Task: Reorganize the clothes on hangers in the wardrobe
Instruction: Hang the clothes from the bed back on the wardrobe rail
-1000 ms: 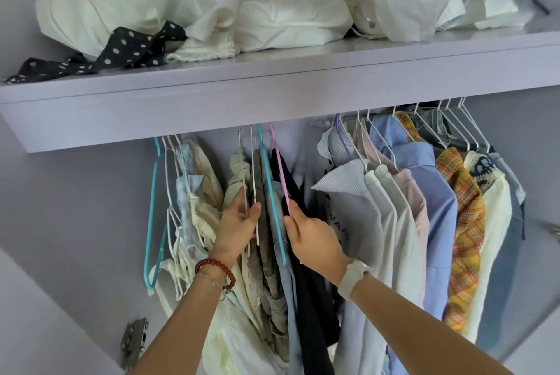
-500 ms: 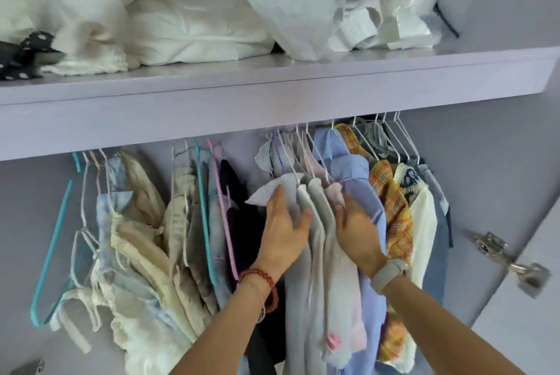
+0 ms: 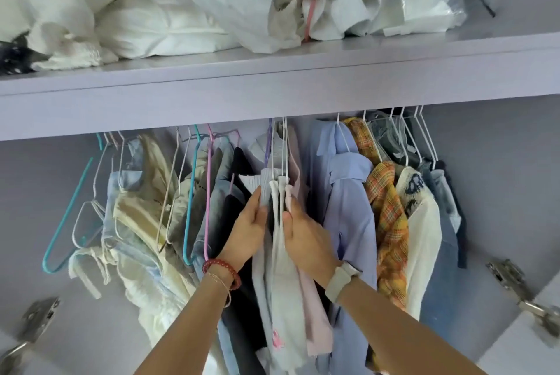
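Sandwiching the pale shirts [image 3: 280,223], hanging vertically left of the blue shirt [image 3: 345,192]: left hand [image 3: 247,232] flat, right hand [image 3: 306,238] fingers pinching.

Soft, even daylight, faint shadows, slight overall blur, wide-angle bending at the edges.
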The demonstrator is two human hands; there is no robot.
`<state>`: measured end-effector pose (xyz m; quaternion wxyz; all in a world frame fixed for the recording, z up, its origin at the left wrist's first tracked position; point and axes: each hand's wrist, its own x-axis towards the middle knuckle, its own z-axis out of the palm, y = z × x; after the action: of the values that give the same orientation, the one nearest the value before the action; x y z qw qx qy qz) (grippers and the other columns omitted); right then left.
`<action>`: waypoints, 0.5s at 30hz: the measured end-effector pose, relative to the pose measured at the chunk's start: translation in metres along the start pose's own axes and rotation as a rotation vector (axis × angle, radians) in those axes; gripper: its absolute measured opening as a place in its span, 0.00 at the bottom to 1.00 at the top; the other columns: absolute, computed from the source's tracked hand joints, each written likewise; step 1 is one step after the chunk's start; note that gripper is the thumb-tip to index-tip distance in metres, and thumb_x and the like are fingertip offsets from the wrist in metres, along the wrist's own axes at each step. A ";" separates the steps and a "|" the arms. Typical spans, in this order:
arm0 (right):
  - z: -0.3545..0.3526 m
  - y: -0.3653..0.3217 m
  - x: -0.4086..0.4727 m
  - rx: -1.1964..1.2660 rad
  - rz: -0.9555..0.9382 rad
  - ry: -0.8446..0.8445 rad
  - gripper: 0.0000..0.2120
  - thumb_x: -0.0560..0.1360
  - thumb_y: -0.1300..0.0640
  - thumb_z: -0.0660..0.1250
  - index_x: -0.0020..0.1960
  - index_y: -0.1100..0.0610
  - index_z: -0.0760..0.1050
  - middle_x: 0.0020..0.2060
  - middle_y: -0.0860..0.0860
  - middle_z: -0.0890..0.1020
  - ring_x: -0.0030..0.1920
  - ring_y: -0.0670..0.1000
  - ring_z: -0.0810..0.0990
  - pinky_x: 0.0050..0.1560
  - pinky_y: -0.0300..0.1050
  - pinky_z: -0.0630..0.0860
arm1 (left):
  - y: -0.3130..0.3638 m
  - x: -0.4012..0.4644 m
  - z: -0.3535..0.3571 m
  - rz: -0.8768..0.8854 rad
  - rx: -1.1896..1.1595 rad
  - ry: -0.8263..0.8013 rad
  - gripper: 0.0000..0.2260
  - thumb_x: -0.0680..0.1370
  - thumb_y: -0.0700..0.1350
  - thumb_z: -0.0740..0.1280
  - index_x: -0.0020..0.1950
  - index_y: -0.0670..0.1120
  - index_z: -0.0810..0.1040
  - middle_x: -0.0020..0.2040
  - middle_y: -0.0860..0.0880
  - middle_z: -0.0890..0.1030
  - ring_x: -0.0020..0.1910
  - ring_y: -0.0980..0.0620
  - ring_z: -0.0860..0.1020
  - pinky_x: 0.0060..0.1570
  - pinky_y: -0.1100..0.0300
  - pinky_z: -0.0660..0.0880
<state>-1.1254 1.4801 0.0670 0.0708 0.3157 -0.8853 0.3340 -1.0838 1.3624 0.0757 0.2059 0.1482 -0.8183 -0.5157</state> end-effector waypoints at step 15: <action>-0.057 0.052 -0.014 -0.243 0.290 0.222 0.19 0.78 0.60 0.56 0.67 0.66 0.63 0.57 0.61 0.75 0.54 0.61 0.76 0.50 0.50 0.72 | 0.023 0.002 0.043 0.065 0.048 0.008 0.37 0.75 0.46 0.67 0.76 0.43 0.47 0.76 0.48 0.54 0.74 0.53 0.54 0.68 0.65 0.51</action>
<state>-1.1508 1.5538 0.0775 0.1566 0.1355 -0.9420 0.2641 -1.1076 1.4049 0.0806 0.2223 0.1287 -0.8340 -0.4883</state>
